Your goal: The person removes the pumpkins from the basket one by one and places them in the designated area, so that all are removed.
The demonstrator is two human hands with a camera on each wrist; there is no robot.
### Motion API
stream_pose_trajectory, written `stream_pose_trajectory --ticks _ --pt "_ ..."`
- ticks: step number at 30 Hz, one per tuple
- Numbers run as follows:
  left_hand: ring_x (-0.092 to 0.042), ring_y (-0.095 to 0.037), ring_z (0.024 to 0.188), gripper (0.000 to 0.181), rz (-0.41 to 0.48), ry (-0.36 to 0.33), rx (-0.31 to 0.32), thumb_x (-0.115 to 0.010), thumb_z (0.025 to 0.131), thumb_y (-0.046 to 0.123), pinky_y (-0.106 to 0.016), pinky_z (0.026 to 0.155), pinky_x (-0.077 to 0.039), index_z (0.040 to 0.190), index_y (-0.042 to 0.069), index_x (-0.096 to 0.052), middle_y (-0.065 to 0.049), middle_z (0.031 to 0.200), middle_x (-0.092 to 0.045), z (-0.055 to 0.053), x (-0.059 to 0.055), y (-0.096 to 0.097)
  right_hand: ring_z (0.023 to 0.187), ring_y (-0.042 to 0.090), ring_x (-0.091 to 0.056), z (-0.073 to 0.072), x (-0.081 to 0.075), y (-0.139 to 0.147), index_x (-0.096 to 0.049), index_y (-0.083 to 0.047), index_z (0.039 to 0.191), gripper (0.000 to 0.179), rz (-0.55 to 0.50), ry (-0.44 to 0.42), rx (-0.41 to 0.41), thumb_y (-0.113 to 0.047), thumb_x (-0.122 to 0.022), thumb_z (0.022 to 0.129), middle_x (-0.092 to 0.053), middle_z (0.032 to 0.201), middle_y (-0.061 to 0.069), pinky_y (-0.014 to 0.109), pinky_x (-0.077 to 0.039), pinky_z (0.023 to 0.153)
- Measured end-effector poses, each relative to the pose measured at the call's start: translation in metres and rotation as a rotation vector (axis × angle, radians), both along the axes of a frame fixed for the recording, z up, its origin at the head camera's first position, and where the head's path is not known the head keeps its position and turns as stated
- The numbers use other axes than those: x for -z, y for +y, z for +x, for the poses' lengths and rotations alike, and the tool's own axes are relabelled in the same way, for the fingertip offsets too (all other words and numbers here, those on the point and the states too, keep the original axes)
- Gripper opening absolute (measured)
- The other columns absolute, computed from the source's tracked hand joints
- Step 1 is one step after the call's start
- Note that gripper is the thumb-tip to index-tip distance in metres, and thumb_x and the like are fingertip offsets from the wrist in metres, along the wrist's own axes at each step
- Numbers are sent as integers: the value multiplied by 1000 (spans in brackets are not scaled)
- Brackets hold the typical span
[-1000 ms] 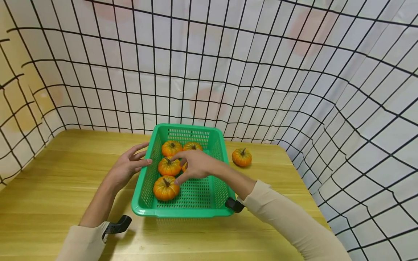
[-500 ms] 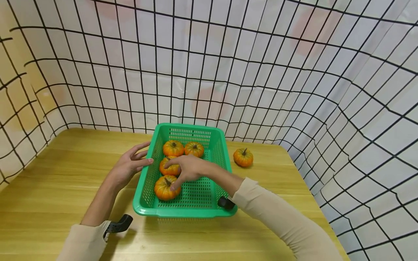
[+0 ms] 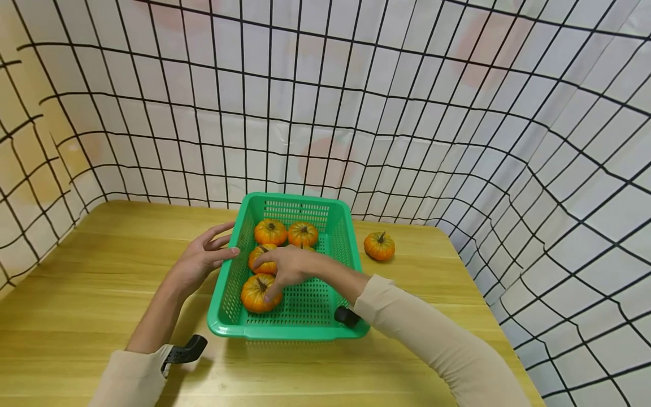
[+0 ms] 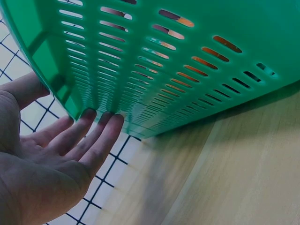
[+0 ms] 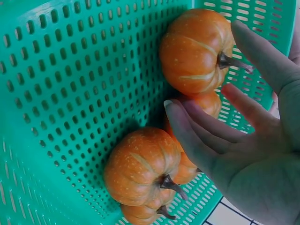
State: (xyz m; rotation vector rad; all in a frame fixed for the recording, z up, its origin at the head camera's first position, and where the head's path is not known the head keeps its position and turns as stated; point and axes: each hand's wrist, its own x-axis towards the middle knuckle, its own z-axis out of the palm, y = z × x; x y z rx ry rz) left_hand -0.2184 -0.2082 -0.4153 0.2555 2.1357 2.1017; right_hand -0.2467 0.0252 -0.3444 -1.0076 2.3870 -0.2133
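A green plastic basket (image 3: pixel 290 332) with slotted walls holds several small orange pumpkins. My left hand (image 3: pixel 195 261) is at its left side, thumb at the rim and fairly straight fingers (image 4: pixel 101 136) against the outer wall. Inside the basket, my right hand (image 3: pixel 292 265) hovers with fingers spread and nothing held. Its thumb overlaps the front-left pumpkin (image 3: pixel 256 299), close to the stem in the right wrist view. Its forefinger reaches over the middle-left pumpkin (image 3: pixel 258 257). Behind are a back-left pumpkin (image 3: pixel 270 233) and a back-right pumpkin (image 3: pixel 303 234). Another is mostly hidden by the hand.
One more pumpkin (image 3: pixel 379 246) sits on the wooden table (image 3: pixel 122 254), right of the basket. White sheeting with a black wire grid (image 3: pixel 325 113) encloses the back and sides. A black device (image 3: pixel 347 316) on the right wrist overlaps the basket's front-right corner.
My right hand has shifted left and slightly toward the front of the basket, uncovering the back-right pumpkin. The left hand stays at the rim, and the pumpkins keep their places.
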Motion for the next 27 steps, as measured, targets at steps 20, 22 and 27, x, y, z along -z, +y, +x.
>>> stream_pose_trajectory --ticks 20,22,27 --pt "-52 -33 135 76 -16 -1 -9 -69 97 19 -32 100 -50 161 15 -27 -21 158 -41 -1 1 1 140 24 -48 -3 11 -2 -54 -32 146 76 37 -23 33 -44 -87 78 -50 153 0 45 -44 112" --pt "-52 -33 135 76 -20 -1 -11 -69 97 19 -34 102 -49 161 15 -27 -21 157 -41 -1 1 1 139 23 -49 -3 12 -2 -54 -32 145 76 31 -20 31 -44 -88 78 -52 152 0 43 -45 110" --pt "-49 -36 137 77 -27 -2 -10 -69 97 20 -46 109 -43 161 15 -26 -21 158 -39 0 1 1 138 22 -49 -3 14 -2 -55 -30 145 77 19 -22 28 -42 -89 76 -52 151 -1 41 -47 109"
